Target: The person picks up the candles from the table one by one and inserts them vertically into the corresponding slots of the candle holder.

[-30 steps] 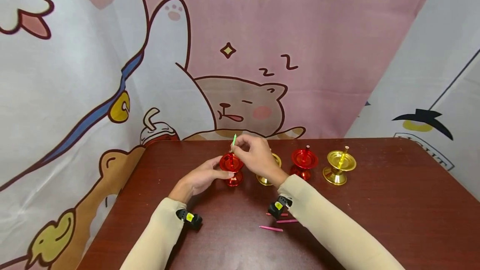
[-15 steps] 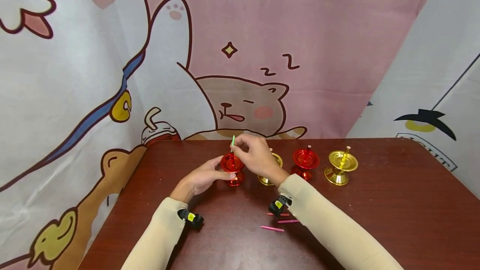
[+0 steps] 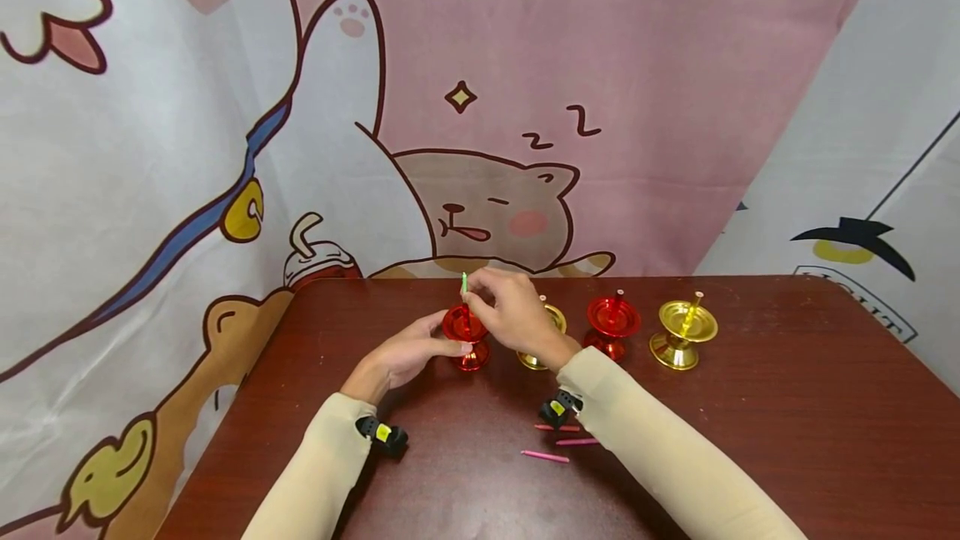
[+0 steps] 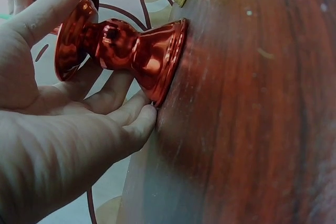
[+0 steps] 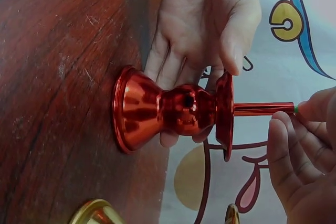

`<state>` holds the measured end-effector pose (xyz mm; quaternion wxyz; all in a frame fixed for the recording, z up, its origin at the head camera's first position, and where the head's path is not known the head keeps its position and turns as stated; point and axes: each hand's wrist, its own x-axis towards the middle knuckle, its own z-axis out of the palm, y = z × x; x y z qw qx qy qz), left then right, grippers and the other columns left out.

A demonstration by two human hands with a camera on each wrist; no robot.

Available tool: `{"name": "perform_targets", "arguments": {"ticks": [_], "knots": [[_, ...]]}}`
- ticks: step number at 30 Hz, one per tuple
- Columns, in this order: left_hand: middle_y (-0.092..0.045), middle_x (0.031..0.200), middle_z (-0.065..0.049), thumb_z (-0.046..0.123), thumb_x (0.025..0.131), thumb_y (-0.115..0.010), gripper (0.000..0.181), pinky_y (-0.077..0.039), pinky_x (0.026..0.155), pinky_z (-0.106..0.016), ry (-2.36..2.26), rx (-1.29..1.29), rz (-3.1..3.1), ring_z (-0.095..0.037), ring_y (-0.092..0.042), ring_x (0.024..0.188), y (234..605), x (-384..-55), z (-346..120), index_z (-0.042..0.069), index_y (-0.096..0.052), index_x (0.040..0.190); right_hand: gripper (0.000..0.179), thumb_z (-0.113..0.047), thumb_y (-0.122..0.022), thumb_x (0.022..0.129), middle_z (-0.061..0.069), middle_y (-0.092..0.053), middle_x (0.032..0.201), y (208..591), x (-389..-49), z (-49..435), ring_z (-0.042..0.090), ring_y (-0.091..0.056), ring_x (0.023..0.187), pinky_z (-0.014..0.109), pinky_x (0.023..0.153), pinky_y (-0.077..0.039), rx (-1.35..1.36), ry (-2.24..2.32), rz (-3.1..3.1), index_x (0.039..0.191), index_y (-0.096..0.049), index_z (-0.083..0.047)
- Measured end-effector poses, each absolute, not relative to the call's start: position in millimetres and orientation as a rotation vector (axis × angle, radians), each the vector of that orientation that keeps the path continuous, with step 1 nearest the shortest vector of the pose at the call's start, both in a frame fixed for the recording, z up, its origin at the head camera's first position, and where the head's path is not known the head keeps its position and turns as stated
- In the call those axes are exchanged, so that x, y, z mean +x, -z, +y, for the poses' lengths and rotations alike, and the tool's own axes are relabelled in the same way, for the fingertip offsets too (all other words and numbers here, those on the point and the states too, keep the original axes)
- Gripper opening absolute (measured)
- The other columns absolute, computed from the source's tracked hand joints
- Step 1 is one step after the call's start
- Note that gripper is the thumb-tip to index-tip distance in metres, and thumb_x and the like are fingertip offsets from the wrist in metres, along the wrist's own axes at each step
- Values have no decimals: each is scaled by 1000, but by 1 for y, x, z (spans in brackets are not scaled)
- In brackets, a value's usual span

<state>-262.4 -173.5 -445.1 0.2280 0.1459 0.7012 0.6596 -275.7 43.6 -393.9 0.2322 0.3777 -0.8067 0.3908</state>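
Observation:
A shiny red candle holder (image 3: 470, 357) stands upright on the table, a dish over its flared base. My left hand (image 3: 412, 352) steadies it from the left; in the right wrist view the thumb lies at the dish rim and the fingers pass behind the stem. From the dish rises a thin red tube (image 5: 262, 109). At its top my right hand (image 3: 513, 311) pinches a slim green candle (image 3: 464, 282) with thumb and fingers. The candle's upper end sticks up above the fingertips in the head view; its lower end is hidden by the fingers and tube.
Partly behind the right hand stands a gold candle holder (image 3: 533, 359). Farther right are another red holder (image 3: 613, 319) and another gold holder (image 3: 686, 323). Pink candles (image 3: 545, 457) lie on the brown table (image 3: 442, 482) near the right forearm. A printed cloth (image 3: 637, 48) hangs behind.
The green candle has gone from leaning right to nearly upright, its tip shifting slightly left and down. Both hands keep almost the same places; the whole head view has shifted a little.

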Motion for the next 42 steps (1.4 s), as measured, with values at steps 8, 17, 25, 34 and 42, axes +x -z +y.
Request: {"name": "perform_targets", "arguments": {"ticks": [8, 17, 25, 34, 42], "knots": [[-70, 141, -13, 9, 100, -75, 62, -18, 129, -64, -1823, 393, 1929, -26, -58, 134, 445, -262, -173, -1, -54, 157, 9, -1, -78, 96, 2, -72, 86, 393, -277, 44, 15, -63, 76, 32, 69, -54, 1076, -1019, -2173, 90, -75, -7], [-68, 143, -14, 10, 100, -74, 62, -16, 129, -65, -1823, 389, 1925, -29, -53, 140, 444, -261, -173, 0, -53, 158, 8, -1, -76, 97, 3, -74, 88, 390, -275, 44, 14, -68, 74, 31, 67, -58, 1097, -1036, -2191, 91, -74, -6], [-66, 147, -14, 11, 100, -75, 63, -15, 129, -67, -1815, 380, 1922, -32, -50, 143, 443, -260, -173, 0, -53, 158, 8, -1, -77, 95, 3, -72, 85, 391, -276, 43, 14, -68, 70, 30, 64, -57, 1096, -1036, -2185, 90, -73, -6], [-66, 147, -14, 10, 100, -74, 63, -14, 129, -67, -1821, 377, 1915, -33, -49, 144, 443, -262, -173, 0, -53, 158, 7, -1, -77, 95, 1, -71, 81, 392, -276, 44, 11, -64, 67, 27, 61, -54, 1074, -1075, -2209, 91, -74, -7], [-65, 149, -13, 11, 101, -74, 63, -14, 129, -67, -1812, 379, 1919, -32, -49, 145, 444, -261, -173, 1, -53, 159, 1, -7, -78, 97, 1, -77, 87, 390, -276, 46, 11, -67, 70, 29, 65, -56, 1072, -1073, -2260, 96, -78, -6]]}}
